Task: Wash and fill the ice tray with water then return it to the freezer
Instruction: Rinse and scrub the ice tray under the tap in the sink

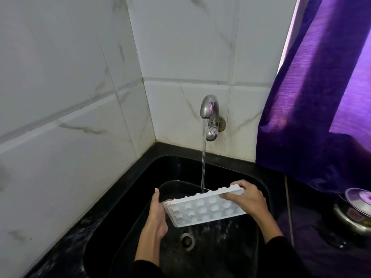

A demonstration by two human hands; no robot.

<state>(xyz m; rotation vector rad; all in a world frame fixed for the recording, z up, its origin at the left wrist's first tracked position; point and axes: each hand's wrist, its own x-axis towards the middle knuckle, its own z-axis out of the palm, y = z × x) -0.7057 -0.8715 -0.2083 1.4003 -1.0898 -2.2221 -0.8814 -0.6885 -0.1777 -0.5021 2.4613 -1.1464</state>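
- The sink (128, 233) is a black basin set into a tiled corner; a drain (187, 239) shows at its bottom.
- A purple curtain (321, 101) hangs at the right, with a steel pot (353, 215) on the counter below it.
- The tap (208, 109) is running, and its stream (203, 157) lands on the far long edge of the tray.
- The tray (204, 209) is held over the sink, tilted with its cells toward the camera; water spills off its lower edge.
- The left hand (158, 215) cups 1 short end, fingers wrapped behind it.
- The right hand (249, 199) clamps the other short end, thumb in front and fingers curled over the top rim.
- Judgement: thin white plastic, so light but likely flexible and slippery when wet. Once filled it should sag and slosh, so hold both short ends and keep it level.
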